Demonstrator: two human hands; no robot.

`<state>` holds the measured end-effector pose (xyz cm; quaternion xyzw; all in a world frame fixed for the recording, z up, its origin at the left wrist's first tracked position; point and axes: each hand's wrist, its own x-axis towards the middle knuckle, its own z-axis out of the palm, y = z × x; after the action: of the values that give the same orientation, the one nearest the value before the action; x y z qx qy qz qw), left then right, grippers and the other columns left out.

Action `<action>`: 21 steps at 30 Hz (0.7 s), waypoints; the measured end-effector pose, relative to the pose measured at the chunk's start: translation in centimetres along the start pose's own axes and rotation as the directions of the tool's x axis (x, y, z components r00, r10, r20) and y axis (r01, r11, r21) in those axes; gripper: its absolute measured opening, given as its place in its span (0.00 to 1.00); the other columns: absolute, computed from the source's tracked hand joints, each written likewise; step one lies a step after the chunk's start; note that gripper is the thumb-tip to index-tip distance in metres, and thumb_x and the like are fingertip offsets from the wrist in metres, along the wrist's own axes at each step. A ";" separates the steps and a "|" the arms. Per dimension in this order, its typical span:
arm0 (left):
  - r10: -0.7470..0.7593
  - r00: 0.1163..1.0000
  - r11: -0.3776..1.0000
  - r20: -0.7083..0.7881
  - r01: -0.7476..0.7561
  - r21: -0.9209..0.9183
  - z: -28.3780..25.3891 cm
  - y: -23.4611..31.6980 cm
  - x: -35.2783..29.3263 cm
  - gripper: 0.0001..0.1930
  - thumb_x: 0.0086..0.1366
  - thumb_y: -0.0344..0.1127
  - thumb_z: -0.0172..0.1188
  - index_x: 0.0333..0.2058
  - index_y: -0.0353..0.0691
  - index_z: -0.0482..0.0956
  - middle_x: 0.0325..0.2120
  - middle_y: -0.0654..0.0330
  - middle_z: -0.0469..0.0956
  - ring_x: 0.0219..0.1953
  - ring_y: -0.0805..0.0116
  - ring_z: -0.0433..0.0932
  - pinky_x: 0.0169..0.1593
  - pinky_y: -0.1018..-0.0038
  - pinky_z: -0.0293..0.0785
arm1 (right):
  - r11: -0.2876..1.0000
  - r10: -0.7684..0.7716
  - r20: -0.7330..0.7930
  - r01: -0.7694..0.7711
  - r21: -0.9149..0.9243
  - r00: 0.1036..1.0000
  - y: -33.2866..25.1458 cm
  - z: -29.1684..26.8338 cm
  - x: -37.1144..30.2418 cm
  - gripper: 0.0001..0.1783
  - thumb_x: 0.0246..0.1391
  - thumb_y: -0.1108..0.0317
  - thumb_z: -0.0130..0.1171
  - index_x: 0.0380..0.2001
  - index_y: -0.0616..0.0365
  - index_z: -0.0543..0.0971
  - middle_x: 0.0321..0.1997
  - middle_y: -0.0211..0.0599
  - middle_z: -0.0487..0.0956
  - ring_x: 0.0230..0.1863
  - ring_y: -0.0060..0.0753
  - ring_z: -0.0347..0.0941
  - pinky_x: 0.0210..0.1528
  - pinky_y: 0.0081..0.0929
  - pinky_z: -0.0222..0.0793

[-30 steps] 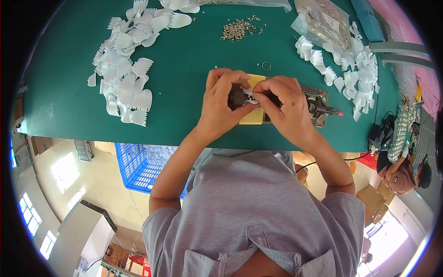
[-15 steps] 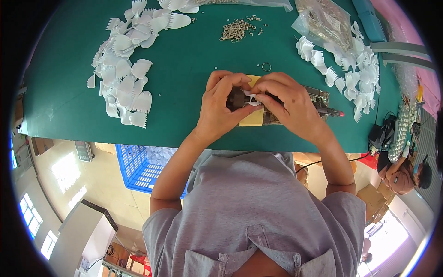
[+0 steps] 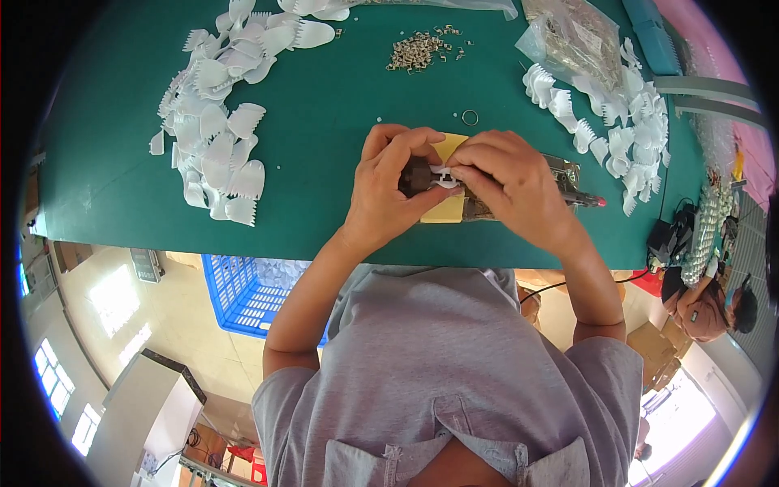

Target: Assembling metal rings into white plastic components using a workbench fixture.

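At the near middle of the table, my left hand (image 3: 389,183) and my right hand (image 3: 515,183) meet over a small metal fixture (image 3: 568,172). Between their fingertips is a white plastic hair claw clip (image 3: 444,180). The left thumb and fingers curve round its left side, by a dark block (image 3: 416,175) of the fixture. My right thumb and forefinger pinch it from the right, and its toothed ends are mostly hidden. Beneath the hands lies a yellow plate (image 3: 441,213). A lever with a red tip (image 3: 599,201) sticks out to the right.
White toothed clip halves (image 3: 217,158) heap at left, and more (image 3: 641,122) at right. Small metal springs (image 3: 415,53) lie at the back, a metal ring (image 3: 470,118) nearer. A clear bag (image 3: 568,40) rests back right. A blue basket (image 3: 235,300) stands below the table edge.
My right fingers have shifted slightly over the white clip, and more of its middle shows. The left hand holds nearly the same place.
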<state>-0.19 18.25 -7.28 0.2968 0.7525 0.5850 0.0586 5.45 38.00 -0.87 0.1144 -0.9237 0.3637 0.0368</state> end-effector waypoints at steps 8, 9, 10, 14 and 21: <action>0.149 0.988 0.980 0.047 -0.154 0.125 -0.5 -0.3 0.2 0.18 0.46 0.34 0.81 0.37 0.46 0.87 0.36 0.66 0.83 0.48 0.58 0.75 0.52 0.62 0.74 | 0.952 0.301 0.062 -0.296 -0.079 0.952 2.3 -1.2 1.0 0.05 0.54 0.69 0.66 0.34 0.56 0.85 0.32 0.35 0.82 0.38 0.43 0.81 0.40 0.40 0.76; 0.153 0.987 0.979 0.055 -0.159 0.126 -0.5 -0.3 0.3 0.18 0.46 0.34 0.81 0.38 0.46 0.87 0.37 0.66 0.83 0.48 0.57 0.75 0.52 0.62 0.74 | 0.945 0.327 0.103 -0.323 -0.056 0.939 2.4 -1.0 1.2 0.06 0.52 0.68 0.68 0.33 0.55 0.85 0.32 0.34 0.82 0.38 0.42 0.81 0.40 0.40 0.76; 0.154 0.986 0.979 0.057 -0.160 0.126 -0.5 -0.3 0.3 0.18 0.46 0.34 0.81 0.38 0.46 0.87 0.37 0.66 0.83 0.48 0.57 0.75 0.52 0.62 0.74 | 0.944 0.328 0.101 -0.324 -0.056 0.939 2.4 -1.1 1.6 0.06 0.52 0.68 0.68 0.33 0.55 0.85 0.32 0.34 0.82 0.38 0.42 0.81 0.40 0.40 0.76; 0.144 0.988 0.982 0.062 -0.150 0.117 -0.5 -0.3 0.2 0.17 0.47 0.35 0.80 0.37 0.46 0.87 0.36 0.65 0.82 0.48 0.57 0.75 0.52 0.62 0.74 | 0.927 0.375 0.271 -0.348 -0.143 0.887 2.8 -1.5 3.4 0.06 0.49 0.67 0.68 0.30 0.57 0.86 0.30 0.35 0.84 0.36 0.42 0.82 0.40 0.39 0.76; 0.150 0.987 0.981 0.058 -0.156 0.112 -0.5 -0.2 0.2 0.17 0.47 0.33 0.80 0.37 0.44 0.86 0.36 0.64 0.83 0.48 0.57 0.75 0.51 0.62 0.74 | 0.916 0.320 0.436 -0.392 0.083 0.841 4.1 -3.3 4.3 0.07 0.50 0.69 0.66 0.30 0.62 0.84 0.28 0.39 0.83 0.32 0.33 0.82 0.38 0.31 0.77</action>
<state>-0.66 17.90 -7.26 0.3709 0.7585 0.5357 0.0145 0.28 42.36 -0.49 0.0173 -0.8811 0.4086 -0.2376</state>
